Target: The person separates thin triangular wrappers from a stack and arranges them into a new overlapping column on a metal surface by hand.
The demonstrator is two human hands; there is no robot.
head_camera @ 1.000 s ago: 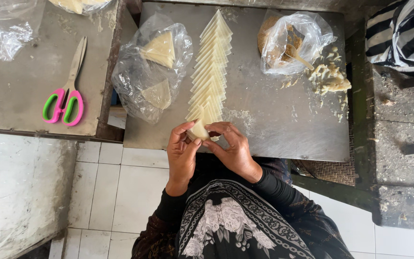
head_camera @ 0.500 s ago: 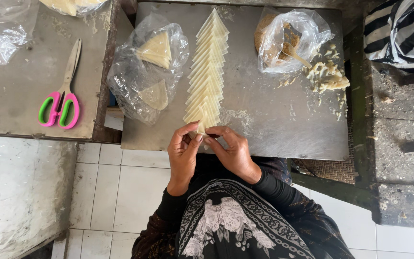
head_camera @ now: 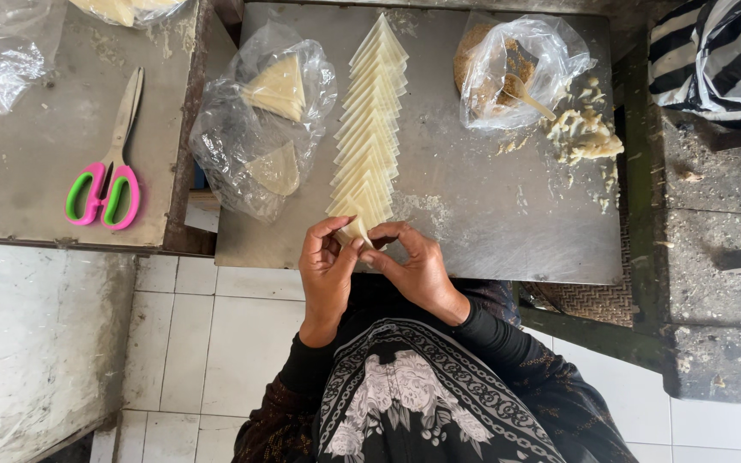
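Note:
My left hand [head_camera: 326, 266] and my right hand [head_camera: 415, 267] meet at the near edge of a metal table [head_camera: 490, 206], both pinching one pale triangular pastry wrapper [head_camera: 355, 230] between thumbs and fingertips. That wrapper is the nearest of a long overlapping row of triangular wrappers [head_camera: 370, 129] running away from me up the table. The part of the wrapper under my fingers is hidden.
A clear plastic bag with folded triangles [head_camera: 263, 129] lies left of the row. A bag of brown filling with a spoon [head_camera: 512, 73] and a heap of pale crumbled filling [head_camera: 585, 137] sit at the right. Pink-and-green scissors [head_camera: 106, 171] lie on the left table.
Both hands have stayed at the table's near edge, working the same wrapper; the fingers have shifted slightly around it. The view has tilted a little.

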